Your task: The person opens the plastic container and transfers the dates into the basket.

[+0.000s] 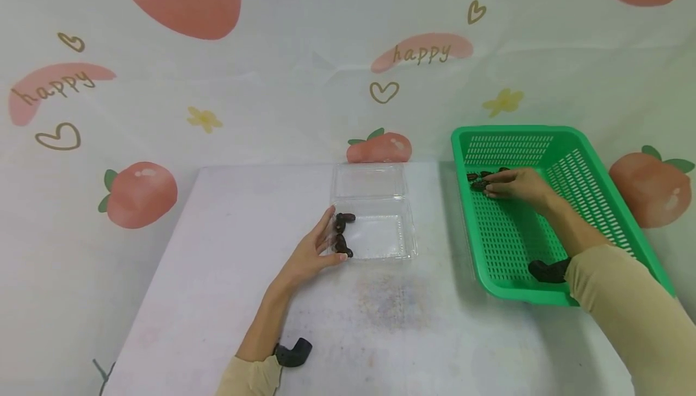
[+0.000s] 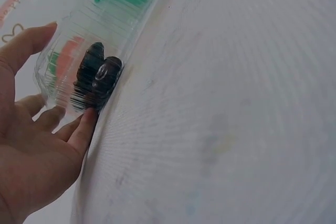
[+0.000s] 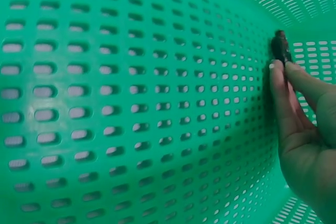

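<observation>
A clear plastic clamshell box (image 1: 375,237) lies with its lid raised at the back of the white table. Several dark brown dates (image 1: 341,242) are along its left side. My left hand (image 1: 310,257) rests against that side, thumb at the near left corner, fingers extended along the wall. In the left wrist view, the fingers (image 2: 81,135) touch the ribbed plastic beside the dates (image 2: 100,74). Inside a green basket, my right hand (image 1: 522,187) pinches a date (image 3: 281,48) between thumb and fingertips. Other dates (image 1: 472,176) lie around the fingertips by the basket's far left corner.
The green slotted basket (image 1: 470,245) stands on the right, its raised rim around my right forearm. A patterned cloth (image 1: 288,81) hangs behind the table. Bare white tabletop (image 1: 228,233) extends left of the box. Black wrist mounts (image 1: 293,352) sit on both arms.
</observation>
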A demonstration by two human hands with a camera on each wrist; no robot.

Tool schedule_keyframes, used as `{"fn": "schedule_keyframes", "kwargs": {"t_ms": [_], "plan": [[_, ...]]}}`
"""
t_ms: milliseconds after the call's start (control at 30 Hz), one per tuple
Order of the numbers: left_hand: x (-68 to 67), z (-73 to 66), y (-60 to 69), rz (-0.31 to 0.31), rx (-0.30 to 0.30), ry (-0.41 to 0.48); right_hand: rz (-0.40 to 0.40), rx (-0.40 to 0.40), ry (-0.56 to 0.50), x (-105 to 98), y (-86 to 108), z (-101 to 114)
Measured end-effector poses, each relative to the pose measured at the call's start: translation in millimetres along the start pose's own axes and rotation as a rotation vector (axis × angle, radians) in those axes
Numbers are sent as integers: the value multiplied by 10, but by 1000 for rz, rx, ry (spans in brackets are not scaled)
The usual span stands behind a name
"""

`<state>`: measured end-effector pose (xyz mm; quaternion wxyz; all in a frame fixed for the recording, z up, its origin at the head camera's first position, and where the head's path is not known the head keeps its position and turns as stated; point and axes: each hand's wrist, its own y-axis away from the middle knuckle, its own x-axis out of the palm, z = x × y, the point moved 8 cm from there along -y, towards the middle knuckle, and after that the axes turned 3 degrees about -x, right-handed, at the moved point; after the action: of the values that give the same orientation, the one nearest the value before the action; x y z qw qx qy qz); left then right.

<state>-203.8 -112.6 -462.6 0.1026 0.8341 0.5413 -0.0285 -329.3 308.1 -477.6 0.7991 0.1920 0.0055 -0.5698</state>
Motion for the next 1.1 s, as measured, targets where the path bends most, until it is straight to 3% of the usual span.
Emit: {"fn": "schedule_keyframes", "kwargs": {"t_ms": [200, 433, 600, 867, 1100], "plan": [[1, 2, 1, 7, 13, 4, -4, 61, -58, -6, -42, -74], [-42, 264, -85, -5, 1, -33, 4, 92, -44, -23, -40, -95], [-50, 294, -82, -15, 10, -44, 21, 50, 11, -51, -18, -29], [-67, 283, -51, -20, 10, -51, -35, -34, 38, -57, 9, 152], [-53, 290, -83, -14, 18, -50, -86, -130, -43, 30, 125, 416]]}}
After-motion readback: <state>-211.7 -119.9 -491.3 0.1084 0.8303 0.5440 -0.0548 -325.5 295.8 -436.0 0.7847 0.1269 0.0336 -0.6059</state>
